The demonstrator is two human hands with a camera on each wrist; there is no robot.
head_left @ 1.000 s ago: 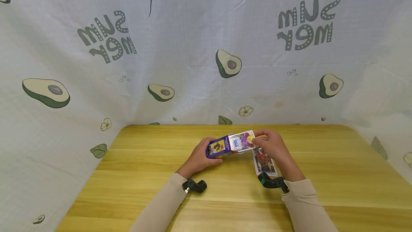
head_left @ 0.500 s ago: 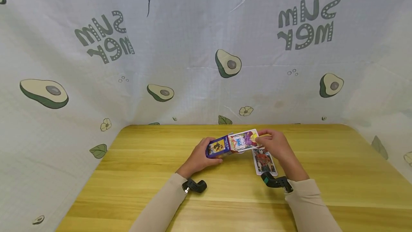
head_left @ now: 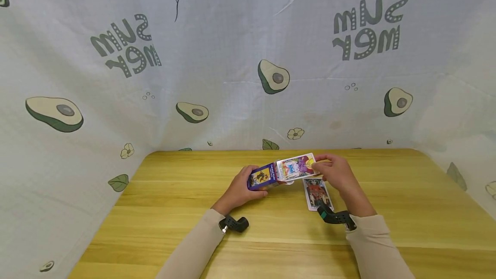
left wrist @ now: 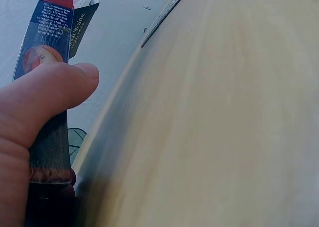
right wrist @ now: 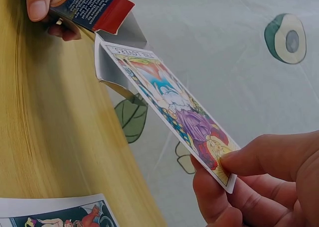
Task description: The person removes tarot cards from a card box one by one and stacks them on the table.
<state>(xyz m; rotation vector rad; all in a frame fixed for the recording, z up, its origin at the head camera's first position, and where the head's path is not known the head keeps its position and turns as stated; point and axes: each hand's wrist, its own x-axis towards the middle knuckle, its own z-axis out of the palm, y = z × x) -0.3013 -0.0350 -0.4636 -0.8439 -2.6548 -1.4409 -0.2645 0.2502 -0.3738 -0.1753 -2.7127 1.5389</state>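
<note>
My left hand (head_left: 237, 189) grips a dark blue card box (head_left: 260, 177), its open end to the right, flaps spread. In the left wrist view, the thumb lies across the printed narrow side of the box (left wrist: 47, 33). My right hand (head_left: 341, 179) pinches the far end of a tarot card (head_left: 296, 167) between thumb and fingers. "The Lovers" is printed on this card (right wrist: 174, 105) in the right wrist view; its other end lies at the box's flaps. Whether more cards are inside the box is hidden.
Another tarot card (head_left: 317, 193) lies face up on the wooden table (head_left: 186, 210), below the right hand and partly behind the wrist camera (head_left: 335, 216). A pale curtain (head_left: 232, 55) with avocado prints hangs behind the table.
My right hand has moved a little to the right, drawing the Lovers card further out of the box. The left hand and box have stayed nearly in place.
</note>
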